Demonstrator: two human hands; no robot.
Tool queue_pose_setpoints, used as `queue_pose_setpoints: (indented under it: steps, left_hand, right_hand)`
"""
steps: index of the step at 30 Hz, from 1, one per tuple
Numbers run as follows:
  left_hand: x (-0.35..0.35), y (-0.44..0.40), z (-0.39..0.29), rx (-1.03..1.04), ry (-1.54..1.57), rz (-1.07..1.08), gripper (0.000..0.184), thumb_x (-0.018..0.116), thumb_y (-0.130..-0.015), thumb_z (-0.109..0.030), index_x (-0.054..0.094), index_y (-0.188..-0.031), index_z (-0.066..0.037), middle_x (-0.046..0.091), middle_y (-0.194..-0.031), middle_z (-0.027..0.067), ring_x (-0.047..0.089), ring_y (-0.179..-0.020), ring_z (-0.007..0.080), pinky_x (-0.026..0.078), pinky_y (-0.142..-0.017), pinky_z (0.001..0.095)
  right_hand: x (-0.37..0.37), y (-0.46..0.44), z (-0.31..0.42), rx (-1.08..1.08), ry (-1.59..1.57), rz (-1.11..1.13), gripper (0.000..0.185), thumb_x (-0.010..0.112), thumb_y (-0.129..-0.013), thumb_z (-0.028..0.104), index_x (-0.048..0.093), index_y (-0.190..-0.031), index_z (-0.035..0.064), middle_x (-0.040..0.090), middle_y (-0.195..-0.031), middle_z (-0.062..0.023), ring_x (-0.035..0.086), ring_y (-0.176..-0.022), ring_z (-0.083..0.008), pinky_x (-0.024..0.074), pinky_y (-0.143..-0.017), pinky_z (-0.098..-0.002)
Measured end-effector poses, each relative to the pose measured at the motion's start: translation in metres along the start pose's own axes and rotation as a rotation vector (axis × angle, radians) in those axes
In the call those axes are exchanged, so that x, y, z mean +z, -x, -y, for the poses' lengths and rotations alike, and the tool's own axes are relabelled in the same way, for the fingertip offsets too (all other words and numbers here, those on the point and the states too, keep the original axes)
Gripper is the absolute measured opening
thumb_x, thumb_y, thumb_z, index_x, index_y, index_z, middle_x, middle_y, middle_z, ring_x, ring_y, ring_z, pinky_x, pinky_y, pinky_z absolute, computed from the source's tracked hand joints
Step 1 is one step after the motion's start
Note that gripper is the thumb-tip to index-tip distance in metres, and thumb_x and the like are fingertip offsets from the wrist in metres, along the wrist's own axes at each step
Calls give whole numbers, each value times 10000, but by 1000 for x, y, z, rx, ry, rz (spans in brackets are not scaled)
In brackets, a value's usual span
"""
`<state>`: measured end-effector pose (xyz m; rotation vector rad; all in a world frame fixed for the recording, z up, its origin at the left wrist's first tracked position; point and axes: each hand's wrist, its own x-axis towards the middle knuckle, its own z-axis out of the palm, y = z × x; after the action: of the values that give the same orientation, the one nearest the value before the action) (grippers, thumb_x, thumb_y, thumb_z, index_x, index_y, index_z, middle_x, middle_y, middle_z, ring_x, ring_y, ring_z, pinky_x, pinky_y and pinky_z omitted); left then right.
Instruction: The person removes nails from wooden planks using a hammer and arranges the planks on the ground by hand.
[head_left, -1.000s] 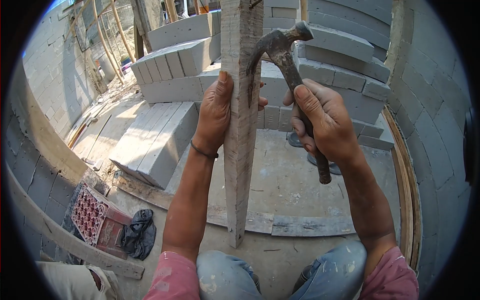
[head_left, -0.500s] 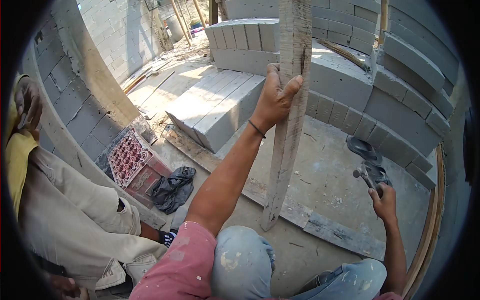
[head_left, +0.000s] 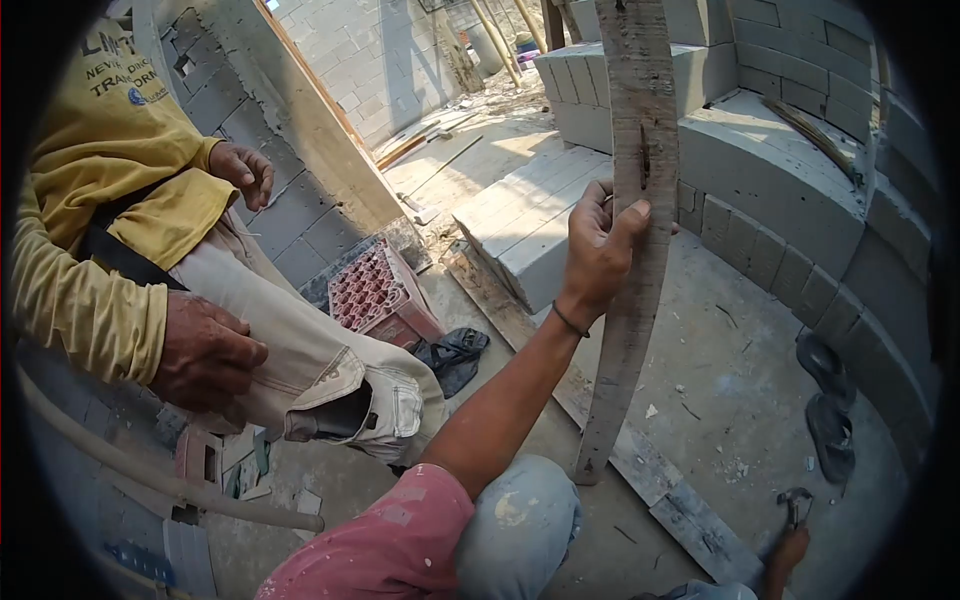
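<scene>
My left hand [head_left: 603, 245] is closed around a long, rough wooden plank [head_left: 640, 110], which stands nearly upright in front of me. Its lower end meets the floor beside a board lying flat. Low at the right, my right hand [head_left: 790, 548] grips a hammer [head_left: 797, 500] with its metal head up. A pair of dark sandals [head_left: 828, 435] lies on the floor just beyond the hammer.
Close at my left stands a co-worker in a yellow shirt [head_left: 140, 170]. A red plastic crate [head_left: 385, 300] and a black plastic bag [head_left: 455, 355] sit behind their leg. Grey blocks [head_left: 540, 215] are stacked ahead, and a flat board [head_left: 650, 470] crosses the floor.
My view has swung left, showing more of the co-worker. The plank and my left hand appear farther right. The hammer in my right hand is lower in view.
</scene>
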<state>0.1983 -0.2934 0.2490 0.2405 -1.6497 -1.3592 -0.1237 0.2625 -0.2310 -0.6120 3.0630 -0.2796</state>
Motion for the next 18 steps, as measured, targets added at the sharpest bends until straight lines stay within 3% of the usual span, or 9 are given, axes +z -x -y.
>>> queue_pose_setpoints:
  steps: [2,4,6,8,10,12,14,15,18]
  left_hand:
    - [8,-3,4,-9,79,14,453,568,-1044,-257,477,-1336,77,726,-1133,216,793,-997,299,677,-855,411]
    - [18,-4,4,-23,77,18,479,588,-1036,-270,475,-1337,85,723,-1150,217,788,-998,285,667,-863,399]
    - [26,-4,12,-43,61,56,502,625,-1027,-282,479,-1334,87,719,-1179,218,784,-996,260,649,-869,369]
    - [44,5,7,-67,2,58,519,701,-995,-310,510,-1333,35,687,-1137,100,685,-1014,134,548,-908,292]
    - [61,18,-6,-87,-142,102,521,724,-977,-337,520,-1315,3,659,-1070,63,639,-986,122,517,-881,314]
    - [74,28,-37,-121,-422,162,494,715,-980,-318,516,-1317,-17,668,-1027,123,662,-944,184,516,-858,351]
    - [92,43,-45,-17,-484,100,459,688,-996,-276,497,-1335,-31,667,-1015,203,684,-932,286,518,-866,407]
    - [98,51,-51,-17,-469,86,433,657,-1022,-253,480,-1343,-24,669,-1051,248,685,-951,381,516,-892,442]
    - [101,72,-67,-26,-533,72,502,657,-1046,-288,455,-1420,-22,672,-1102,258,684,-991,407,521,-910,451]
  right_hand:
    - [-23,2,7,-109,126,6,237,673,-963,123,679,-1137,-37,668,-1073,-215,652,-1015,-432,525,-883,-532]
    - [-31,5,16,-149,234,-19,203,641,-968,106,686,-1114,-29,655,-1098,-183,656,-1031,-408,546,-882,-525]
    - [-16,-8,12,-14,321,154,204,629,-985,121,730,-1113,-3,709,-1136,-183,702,-1080,-389,586,-904,-506]
    - [-30,-17,18,-32,415,301,198,655,-971,99,751,-1124,19,715,-1177,-152,725,-1088,-353,623,-868,-465]
    - [-79,-14,19,-251,357,471,351,657,-955,335,783,-1106,45,799,-1087,-196,780,-949,-378,615,-748,-500]
    - [-85,-16,13,-374,337,540,328,666,-955,312,783,-1106,46,795,-1102,-190,779,-969,-373,618,-767,-495]
    - [-83,-15,19,-464,336,600,306,675,-954,289,782,-1107,46,791,-1117,-183,777,-988,-368,622,-786,-489]
    - [-81,-16,22,-501,347,625,296,679,-954,278,782,-1107,47,790,-1124,-180,777,-998,-366,623,-795,-487]
    - [-68,-15,27,-581,399,688,264,692,-954,243,782,-1108,48,784,-1146,-170,775,-1028,-359,628,-824,-479]
